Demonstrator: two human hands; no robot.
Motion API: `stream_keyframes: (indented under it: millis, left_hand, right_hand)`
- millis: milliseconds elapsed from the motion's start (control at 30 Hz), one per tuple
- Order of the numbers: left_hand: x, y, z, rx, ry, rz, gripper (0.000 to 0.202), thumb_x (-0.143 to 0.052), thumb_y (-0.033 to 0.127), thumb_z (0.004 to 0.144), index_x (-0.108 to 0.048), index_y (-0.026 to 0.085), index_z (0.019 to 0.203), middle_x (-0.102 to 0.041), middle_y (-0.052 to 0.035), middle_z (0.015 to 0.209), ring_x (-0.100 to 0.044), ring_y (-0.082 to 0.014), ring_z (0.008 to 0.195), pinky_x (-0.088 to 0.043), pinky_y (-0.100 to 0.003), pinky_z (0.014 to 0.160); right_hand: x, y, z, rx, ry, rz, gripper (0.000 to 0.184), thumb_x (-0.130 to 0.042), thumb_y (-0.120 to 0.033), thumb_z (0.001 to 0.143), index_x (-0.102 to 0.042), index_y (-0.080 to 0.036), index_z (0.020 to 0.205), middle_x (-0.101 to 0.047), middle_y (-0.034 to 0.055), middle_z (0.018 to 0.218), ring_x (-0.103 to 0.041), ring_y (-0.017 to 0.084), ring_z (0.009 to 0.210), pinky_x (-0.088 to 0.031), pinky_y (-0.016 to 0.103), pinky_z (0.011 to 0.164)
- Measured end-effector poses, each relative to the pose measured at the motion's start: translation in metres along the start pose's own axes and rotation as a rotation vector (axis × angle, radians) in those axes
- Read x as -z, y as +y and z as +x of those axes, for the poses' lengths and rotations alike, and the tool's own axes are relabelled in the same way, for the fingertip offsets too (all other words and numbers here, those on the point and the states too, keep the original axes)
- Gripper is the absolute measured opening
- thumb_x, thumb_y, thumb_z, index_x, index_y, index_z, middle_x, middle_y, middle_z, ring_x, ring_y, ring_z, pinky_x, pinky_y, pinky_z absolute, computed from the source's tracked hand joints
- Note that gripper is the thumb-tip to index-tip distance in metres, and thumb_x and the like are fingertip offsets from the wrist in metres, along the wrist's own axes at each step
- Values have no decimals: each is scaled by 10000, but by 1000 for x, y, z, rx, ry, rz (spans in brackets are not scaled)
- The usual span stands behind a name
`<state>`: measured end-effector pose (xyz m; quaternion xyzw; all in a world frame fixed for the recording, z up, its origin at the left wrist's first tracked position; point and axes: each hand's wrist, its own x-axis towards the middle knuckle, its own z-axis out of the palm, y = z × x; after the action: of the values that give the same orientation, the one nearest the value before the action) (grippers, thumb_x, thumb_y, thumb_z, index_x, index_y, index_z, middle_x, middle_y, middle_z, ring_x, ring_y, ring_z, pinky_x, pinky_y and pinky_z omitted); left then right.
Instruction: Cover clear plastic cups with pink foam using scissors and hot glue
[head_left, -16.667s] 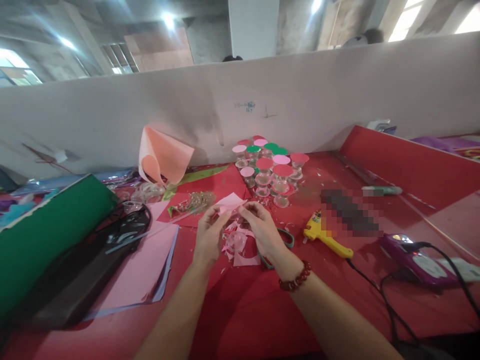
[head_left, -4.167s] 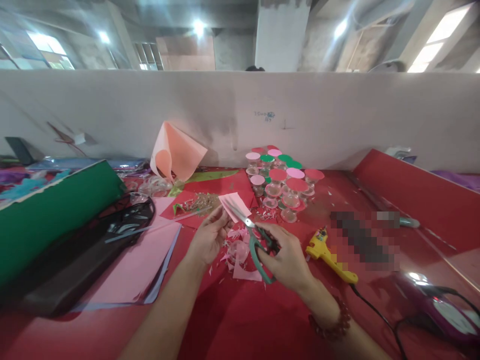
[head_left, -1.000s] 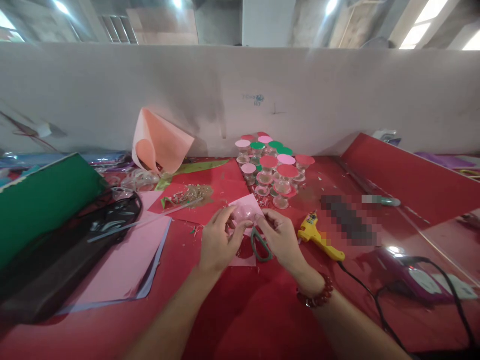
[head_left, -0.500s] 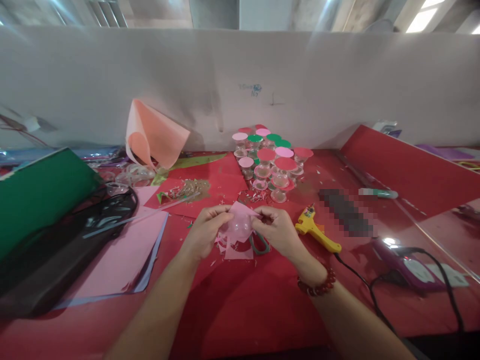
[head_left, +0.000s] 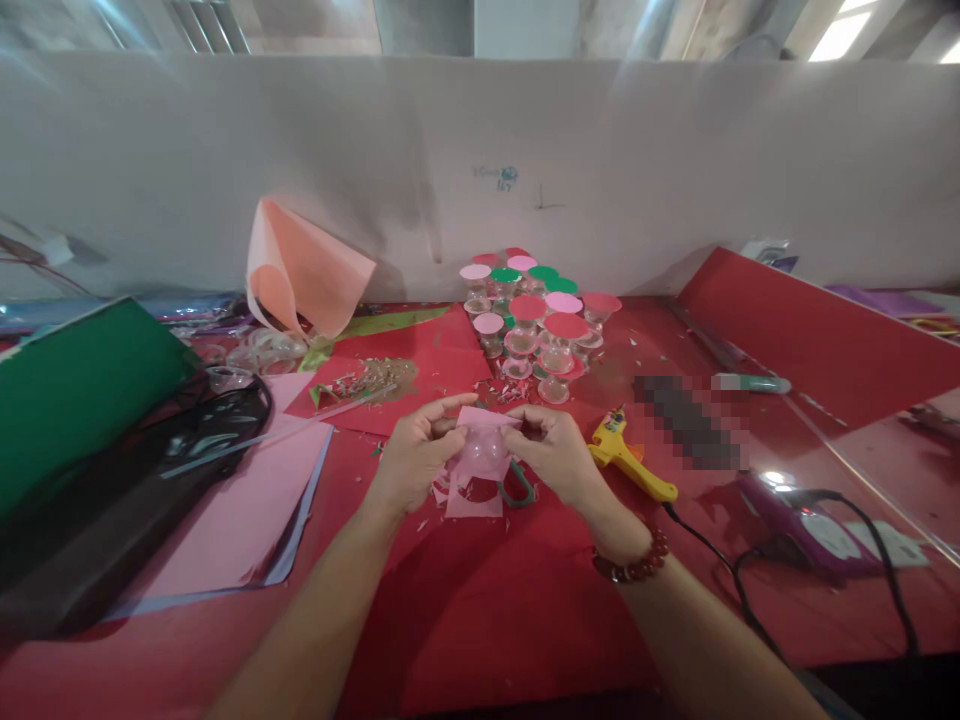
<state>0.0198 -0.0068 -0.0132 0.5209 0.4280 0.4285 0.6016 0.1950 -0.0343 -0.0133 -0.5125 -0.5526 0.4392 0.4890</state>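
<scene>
Between my hands is a pink paper piece (head_left: 468, 468) with a clear plastic dome (head_left: 487, 448) against it. My left hand (head_left: 417, 452) pinches its left side, thumb in front and fingers behind. On the right side, my right hand (head_left: 553, 450) grips it with thumb and fingertips. Beneath them lie a pink paper offcut (head_left: 475, 503) and green-handled scissors (head_left: 519, 488), partly covered. Beyond my hands stand several clear cup shapes with red, pink and green paper discs (head_left: 565, 326) on top.
A yellow glue gun (head_left: 628, 458) lies to the right, its cord running to a purple power strip (head_left: 802, 530). Pink sheets (head_left: 225, 510) and a black bag (head_left: 142, 500) are on the left. Paper scraps (head_left: 379, 378) and a curled peach sheet (head_left: 300, 275) sit farther back.
Both hands keep hold of the pink paper and dome. The paper has turned a little, so its top edge is flatter. The whole view has shifted slightly.
</scene>
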Motion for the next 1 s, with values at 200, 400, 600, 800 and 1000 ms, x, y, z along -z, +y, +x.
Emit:
stream_keyframes:
  millis: [200,400,600,800,1000]
  left_hand:
    - [-1,-2,0,13,-23,-14,488,-658,169,684,-677,182,1172,-453,57,573,-369,-55,493,-265,-184,463]
    - [-4,2,0,-28,117,-43,448,-687,229,691,-666,163,1134,-544,48,598,-406,-55,477,-341,-183,457]
    - [-7,5,-3,-19,24,-153,398,-695,212,733,-669,174,1128,-551,45,618,-444,-49,504,-368,-162,478]
    - [-12,8,-8,3,-94,-288,756,-819,174,617,-545,247,1317,-670,-47,1012,-637,-140,855,-515,-238,755]
    - [-14,5,-6,37,-33,-240,815,-846,113,553,-545,221,1303,-696,-52,993,-656,-154,854,-525,-247,753]
  right_hand:
    - [2,3,2,5,-10,1,92,-568,-264,692,-599,-179,679,-495,-47,577,-426,85,529,-350,220,522]
    - [-1,2,1,-20,-13,56,130,-568,-302,736,-573,-181,688,-498,-41,610,-437,89,561,-351,213,528]
    - [-1,5,2,-58,20,133,208,-588,-369,768,-582,-171,705,-515,-29,620,-421,88,552,-331,212,510]
    - [-2,10,5,-23,86,135,213,-617,-388,771,-600,-178,737,-542,-29,629,-450,94,546,-356,217,511]
    - [-3,4,2,-5,20,205,215,-600,-396,818,-634,-188,860,-625,-3,735,-578,121,664,-464,233,602]
